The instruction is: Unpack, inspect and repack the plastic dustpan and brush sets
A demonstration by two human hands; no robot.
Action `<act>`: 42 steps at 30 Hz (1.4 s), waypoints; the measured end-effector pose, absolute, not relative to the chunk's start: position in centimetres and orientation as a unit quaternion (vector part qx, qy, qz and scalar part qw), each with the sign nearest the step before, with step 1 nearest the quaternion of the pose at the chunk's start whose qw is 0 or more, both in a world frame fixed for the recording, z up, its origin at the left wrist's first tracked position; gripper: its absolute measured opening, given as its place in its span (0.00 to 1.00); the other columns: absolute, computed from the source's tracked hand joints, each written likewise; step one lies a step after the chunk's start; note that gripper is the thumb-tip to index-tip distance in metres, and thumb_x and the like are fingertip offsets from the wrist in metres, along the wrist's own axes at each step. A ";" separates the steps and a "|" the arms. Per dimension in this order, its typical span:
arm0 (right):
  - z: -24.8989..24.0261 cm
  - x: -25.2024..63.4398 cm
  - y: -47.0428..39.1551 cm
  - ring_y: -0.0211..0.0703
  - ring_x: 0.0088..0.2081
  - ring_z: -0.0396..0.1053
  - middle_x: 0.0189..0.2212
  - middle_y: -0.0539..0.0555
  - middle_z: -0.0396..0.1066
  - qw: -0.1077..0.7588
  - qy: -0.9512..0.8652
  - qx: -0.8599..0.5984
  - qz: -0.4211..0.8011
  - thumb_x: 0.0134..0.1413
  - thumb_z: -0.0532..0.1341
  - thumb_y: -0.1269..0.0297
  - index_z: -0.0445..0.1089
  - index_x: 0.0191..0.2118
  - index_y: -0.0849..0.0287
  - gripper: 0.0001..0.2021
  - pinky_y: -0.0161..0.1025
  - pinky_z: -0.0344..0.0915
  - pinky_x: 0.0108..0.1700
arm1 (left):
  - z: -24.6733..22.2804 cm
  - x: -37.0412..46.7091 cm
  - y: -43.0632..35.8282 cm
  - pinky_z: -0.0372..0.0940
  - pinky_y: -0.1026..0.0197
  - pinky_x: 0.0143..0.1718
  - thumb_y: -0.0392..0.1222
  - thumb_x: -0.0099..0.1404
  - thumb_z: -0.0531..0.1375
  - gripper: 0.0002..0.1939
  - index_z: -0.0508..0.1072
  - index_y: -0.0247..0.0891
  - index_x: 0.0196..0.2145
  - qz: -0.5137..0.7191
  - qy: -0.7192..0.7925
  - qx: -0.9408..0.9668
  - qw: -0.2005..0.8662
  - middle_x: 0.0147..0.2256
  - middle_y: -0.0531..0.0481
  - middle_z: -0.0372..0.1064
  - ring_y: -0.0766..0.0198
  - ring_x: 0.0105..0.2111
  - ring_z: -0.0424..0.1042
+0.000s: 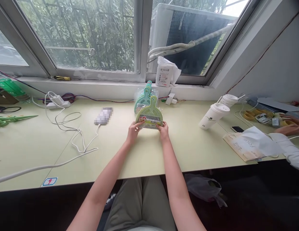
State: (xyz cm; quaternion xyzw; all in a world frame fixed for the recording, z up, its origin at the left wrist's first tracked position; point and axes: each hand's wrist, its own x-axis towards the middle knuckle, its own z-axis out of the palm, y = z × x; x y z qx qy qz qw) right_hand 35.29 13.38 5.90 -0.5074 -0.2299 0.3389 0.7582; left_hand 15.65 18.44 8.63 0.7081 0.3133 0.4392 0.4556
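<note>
Between my two hands stands a small yellow-green dustpan set [153, 110] in clear wrap, its looped handle pointing up. A printed label and what look like grey brush bristles show on its front. My left hand [133, 131] grips its lower left corner, thumb on the front. On the lower right corner, my right hand [163, 130] is closed in the same way. Directly behind it, a row of similar teal dustpans [141, 100] in clear plastic leans near the window sill, partly hidden by the yellow-green one.
Two white cups [213, 116] and a tissue pack [245, 146] are on the right. A co-worker's hand [290, 129] is at the far right, near yellow items. Left lie a blurred phone-like object [103, 116], white cables [78, 134] and a power strip [58, 104]. A white package [165, 75] stands on the sill.
</note>
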 end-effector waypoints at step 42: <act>4.1 35.0 22.5 0.63 0.67 0.28 0.67 0.63 0.23 0.437 -0.482 -0.756 -0.072 0.57 0.48 0.57 0.19 0.66 0.57 0.40 0.70 0.45 0.57 | 5.5 21.7 31.7 0.36 0.47 0.63 0.49 0.68 0.42 0.30 0.46 0.33 0.63 0.293 0.544 0.754 0.225 0.61 0.36 0.53 0.56 0.63 0.48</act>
